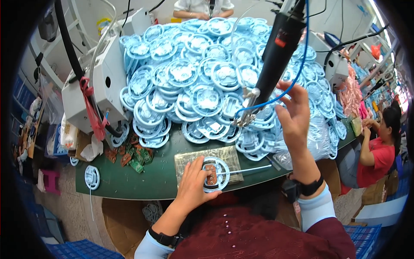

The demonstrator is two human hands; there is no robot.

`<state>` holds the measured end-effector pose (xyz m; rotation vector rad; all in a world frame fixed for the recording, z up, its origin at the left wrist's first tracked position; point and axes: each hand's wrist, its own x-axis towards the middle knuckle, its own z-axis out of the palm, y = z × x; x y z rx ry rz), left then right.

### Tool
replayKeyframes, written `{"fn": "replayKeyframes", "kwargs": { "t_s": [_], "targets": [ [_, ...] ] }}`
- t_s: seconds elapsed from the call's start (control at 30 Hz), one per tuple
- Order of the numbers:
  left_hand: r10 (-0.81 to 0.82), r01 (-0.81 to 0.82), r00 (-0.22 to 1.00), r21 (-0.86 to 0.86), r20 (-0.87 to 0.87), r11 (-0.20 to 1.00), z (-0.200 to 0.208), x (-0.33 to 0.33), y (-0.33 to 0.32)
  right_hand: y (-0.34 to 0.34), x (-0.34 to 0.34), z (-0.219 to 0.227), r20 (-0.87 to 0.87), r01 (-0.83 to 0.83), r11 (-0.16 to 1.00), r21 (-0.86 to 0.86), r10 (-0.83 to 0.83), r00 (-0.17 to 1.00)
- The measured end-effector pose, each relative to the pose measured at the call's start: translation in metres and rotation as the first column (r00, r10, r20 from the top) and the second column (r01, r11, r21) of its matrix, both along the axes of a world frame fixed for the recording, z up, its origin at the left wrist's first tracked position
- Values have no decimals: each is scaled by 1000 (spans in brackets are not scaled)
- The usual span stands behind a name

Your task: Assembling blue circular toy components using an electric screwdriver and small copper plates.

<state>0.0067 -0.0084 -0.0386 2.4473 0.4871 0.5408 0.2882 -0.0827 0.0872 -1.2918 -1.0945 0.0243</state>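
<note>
My left hand point(189, 183) rests at the left rim of a light blue plastic steering-wheel-shaped part point(223, 163), thumb and fingers gripping it. A brown circuit board point(210, 174) sits inside that part, and a thin pale rod point(252, 169) sticks out to its right. Under it lies a worn, shiny tan pad point(185, 160). My right hand point(295, 116) is raised beside a hanging black electric screwdriver point(276, 56), its fingers apart and nothing seen in them. The screwdriver's metal tip end points down left, with a blue hose looping close to my fingers.
A large heap of light blue wheel parts point(189, 73) covers the green table point(116, 183). Green and orange circuit boards point(137, 157) lie left of the pad. A single wheel with a rod point(92, 178) lies near the left edge. Grey machine boxes point(97, 82) stand behind. Other people sit across and right.
</note>
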Motion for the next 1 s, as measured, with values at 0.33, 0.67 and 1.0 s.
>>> {"fn": "replayKeyframes", "kwargs": {
  "t_s": [0.33, 0.67, 1.0],
  "targets": [
    [-13, 12, 999, 27, 34, 1000, -2, -1, 0, 38, -6, 61, -196, -362, 932, 27, 359, 912],
    [89, -95, 995, 139, 47, 986, -12, 5, -7, 28, -98, 59, -298, -479, 875, 72, 477, 826],
    [117, -135, 987, 167, 110, 977, -23, 7, -6, 15, -78, 106, -113, -260, 962, 88, 269, 957]
  ]
}}
